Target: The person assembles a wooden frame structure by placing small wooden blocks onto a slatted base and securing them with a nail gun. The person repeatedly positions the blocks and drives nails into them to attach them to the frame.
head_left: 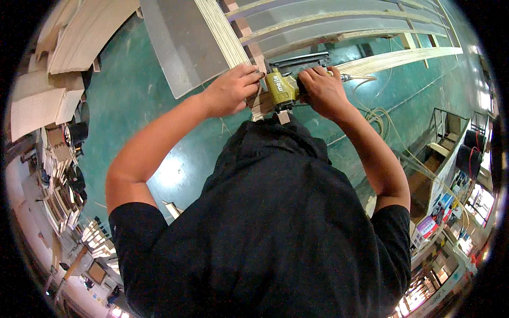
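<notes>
My right hand (324, 91) is wrapped round the handle of a yellow-green and black air nail gun (281, 89). Its long black magazine stretches off to the far side of the hand. Beneath the tool is the near end of a wooden frame, with a ridged pale board (221, 31) running away from me. My left hand (233, 90) is closed over the near part of that board, just left of the gun, its fingertips pointing toward the tool. A small wood block (284, 117) shows below the gun's body. Where the nose meets the wood is hidden.
Beyond my hands, a slatted frame (318, 24) spreads out, with a grey sheet (183, 47) at its left. A pale plank (400, 59) juts right. An air hose (380, 121) coils on the green floor. Stacked panels (93, 34) stand left; a cluttered workbench (442, 180) stands right.
</notes>
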Tool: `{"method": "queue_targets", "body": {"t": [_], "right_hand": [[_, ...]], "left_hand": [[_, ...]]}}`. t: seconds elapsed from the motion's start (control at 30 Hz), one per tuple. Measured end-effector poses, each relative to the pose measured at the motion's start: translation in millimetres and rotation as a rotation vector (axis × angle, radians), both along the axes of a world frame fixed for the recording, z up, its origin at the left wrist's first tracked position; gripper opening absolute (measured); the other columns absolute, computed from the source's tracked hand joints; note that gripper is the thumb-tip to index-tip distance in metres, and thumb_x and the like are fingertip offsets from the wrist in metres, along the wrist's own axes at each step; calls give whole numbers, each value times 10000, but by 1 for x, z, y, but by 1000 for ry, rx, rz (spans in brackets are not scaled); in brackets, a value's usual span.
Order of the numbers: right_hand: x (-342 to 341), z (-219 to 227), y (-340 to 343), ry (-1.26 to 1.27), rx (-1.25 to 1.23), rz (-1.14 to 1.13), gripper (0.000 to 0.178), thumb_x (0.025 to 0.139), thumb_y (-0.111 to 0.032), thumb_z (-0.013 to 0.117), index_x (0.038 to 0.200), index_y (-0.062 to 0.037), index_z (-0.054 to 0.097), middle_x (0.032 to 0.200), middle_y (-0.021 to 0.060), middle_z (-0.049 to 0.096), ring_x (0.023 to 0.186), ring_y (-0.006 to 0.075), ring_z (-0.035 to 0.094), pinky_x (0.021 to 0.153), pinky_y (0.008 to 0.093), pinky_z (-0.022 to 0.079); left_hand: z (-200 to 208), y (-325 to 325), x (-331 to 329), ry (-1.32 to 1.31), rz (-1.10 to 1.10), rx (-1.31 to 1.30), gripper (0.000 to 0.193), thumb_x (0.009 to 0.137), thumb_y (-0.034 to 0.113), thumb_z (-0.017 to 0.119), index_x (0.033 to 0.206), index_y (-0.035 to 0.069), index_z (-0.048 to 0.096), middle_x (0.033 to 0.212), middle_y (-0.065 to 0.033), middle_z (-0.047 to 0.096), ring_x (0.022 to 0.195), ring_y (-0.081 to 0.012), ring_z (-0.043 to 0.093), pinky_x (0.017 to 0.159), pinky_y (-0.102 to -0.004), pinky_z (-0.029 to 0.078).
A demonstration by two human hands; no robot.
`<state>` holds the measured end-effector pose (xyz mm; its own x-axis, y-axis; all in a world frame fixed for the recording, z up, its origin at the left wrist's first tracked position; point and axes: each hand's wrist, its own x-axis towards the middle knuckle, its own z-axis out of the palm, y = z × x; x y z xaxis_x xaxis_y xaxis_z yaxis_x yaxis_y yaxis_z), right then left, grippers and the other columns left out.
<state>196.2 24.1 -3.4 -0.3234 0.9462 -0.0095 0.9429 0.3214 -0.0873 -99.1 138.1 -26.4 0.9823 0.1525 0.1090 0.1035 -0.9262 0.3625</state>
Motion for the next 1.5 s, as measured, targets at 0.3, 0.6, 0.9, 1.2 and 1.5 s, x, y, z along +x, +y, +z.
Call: {"method": "queue_targets", "body": {"t": [0.3,0.6,0.9,1.2,1.5], "right_hand": [[0,-1,-1,-1,-39,-4,573,745,-301,853,1207,-124,563,1208,55,636,1223,278,573,1071,600,359],[-5,17,6,-18,-174,7,612,747,-301,862,1228,-96,541,1213,77,620,1242,310,564,1081,621,352],[6,61,28,173,-136,-40,329,716,-102,788,979,-10,614,1002,157,611,961,403,647,828,452,529],[-15,145,28,414,-517,-54,423,750,-59,719,1156,23,639,993,186,686,885,306,677,808,372,531],[-25,103,59,202,-606,343,431,725,13,704,1153,-3,659,1045,195,661,995,445,634,857,448,526]], "left_hand": [[-7,-61,-10,32,441,19,948,676,624,848,1385,62,567,1684,-143,284,1560,-384,227,1235,-630,199],[-36,-73,-9,-113,519,5,986,627,524,863,1437,72,532,1678,-103,322,1560,-343,255,1245,-575,233],[-51,-66,-10,-287,516,-6,889,630,514,852,1381,117,590,1626,-86,425,1504,-349,370,1223,-585,281],[-56,-65,-11,-453,518,-75,854,625,435,873,1357,102,586,1569,-75,486,1478,-318,402,1163,-556,343],[-57,-65,-12,-481,510,-103,826,624,394,879,1339,98,591,1580,-80,483,1482,-343,398,1147,-534,368]]}}
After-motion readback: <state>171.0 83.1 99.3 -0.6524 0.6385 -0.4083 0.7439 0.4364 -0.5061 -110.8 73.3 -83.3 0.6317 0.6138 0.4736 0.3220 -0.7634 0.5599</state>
